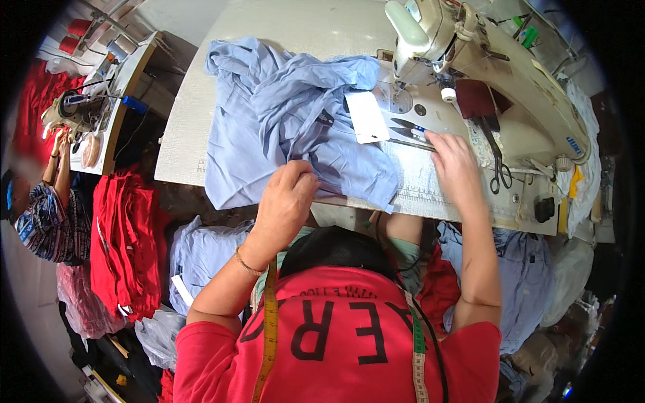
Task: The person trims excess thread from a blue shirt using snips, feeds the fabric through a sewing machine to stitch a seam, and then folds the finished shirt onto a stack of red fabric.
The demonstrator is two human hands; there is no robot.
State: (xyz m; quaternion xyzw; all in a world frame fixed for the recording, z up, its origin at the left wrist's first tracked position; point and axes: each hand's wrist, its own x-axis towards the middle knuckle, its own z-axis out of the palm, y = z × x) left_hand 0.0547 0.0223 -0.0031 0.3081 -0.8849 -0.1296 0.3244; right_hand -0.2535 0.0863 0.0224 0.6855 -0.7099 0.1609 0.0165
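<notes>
A light blue garment (232,144) lies bunched on the sewing table, its front edge hanging over the table's near side. My left hand (287,201) is closed at this edge, its fingers pinching the cloth. To the right, my right hand (455,164) has its fingertips closed on the blue handle end of small thread snips (408,126), whose dark blades point left. A white tag (366,117) rests between the garment and the snips. Beyond them stands the sewing machine (430,47), its needle area just past the tag.
Black-handled scissors (498,168) and a dark red cloth piece (474,99) lie by the machine's base. Red garments (127,242) and blue garments (201,252) are piled at left, with more blue clothing (521,282) at right. Another person (54,215) works at a machine far left.
</notes>
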